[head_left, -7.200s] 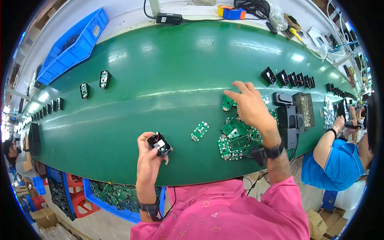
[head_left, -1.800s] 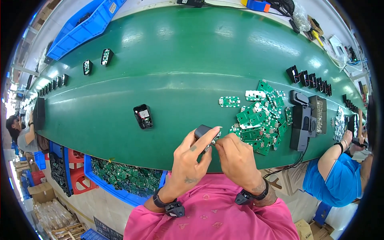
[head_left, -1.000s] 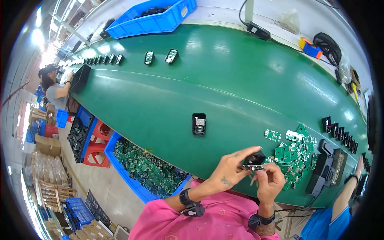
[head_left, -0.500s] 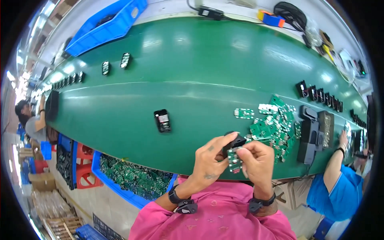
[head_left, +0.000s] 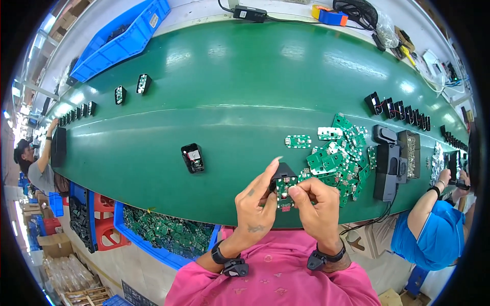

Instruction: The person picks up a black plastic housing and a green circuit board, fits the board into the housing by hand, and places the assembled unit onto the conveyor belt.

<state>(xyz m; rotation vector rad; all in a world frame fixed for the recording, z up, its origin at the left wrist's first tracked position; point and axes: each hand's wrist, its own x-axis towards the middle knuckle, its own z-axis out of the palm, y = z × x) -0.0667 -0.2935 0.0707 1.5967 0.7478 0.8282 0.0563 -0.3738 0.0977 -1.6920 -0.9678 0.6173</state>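
Note:
My left hand (head_left: pixel 256 208) is closed around a black plastic housing (head_left: pixel 283 171), with its index finger stretched up along the side. Between thumb and fingers, my right hand (head_left: pixel 317 204) pinches a small green circuit board (head_left: pixel 285 189), which lies against the open face of the housing. Whether the board is fully seated I cannot tell. A loose pile of green circuit boards (head_left: pixel 334 158) spreads just beyond my right hand. One separate board (head_left: pixel 298 142) rests at the pile's left. Another black housing (head_left: pixel 192 157) with parts inside lies on the green table (head_left: pixel 240 132), left of my hands.
Black housings (head_left: pixel 397 109) stand in a row at right, behind a dark grey device (head_left: pixel 390 168). Two filled housings (head_left: pixel 143 83) sit far left near a blue bin (head_left: pixel 120 43). A blue crate (head_left: pixel 168 232) of boards is below the table edge. Co-workers sit at both ends.
The circuit board has moved from beside the housing's opening to lie against it, now more upright. The view has shifted a little; a co-worker at the left has raised an arm.

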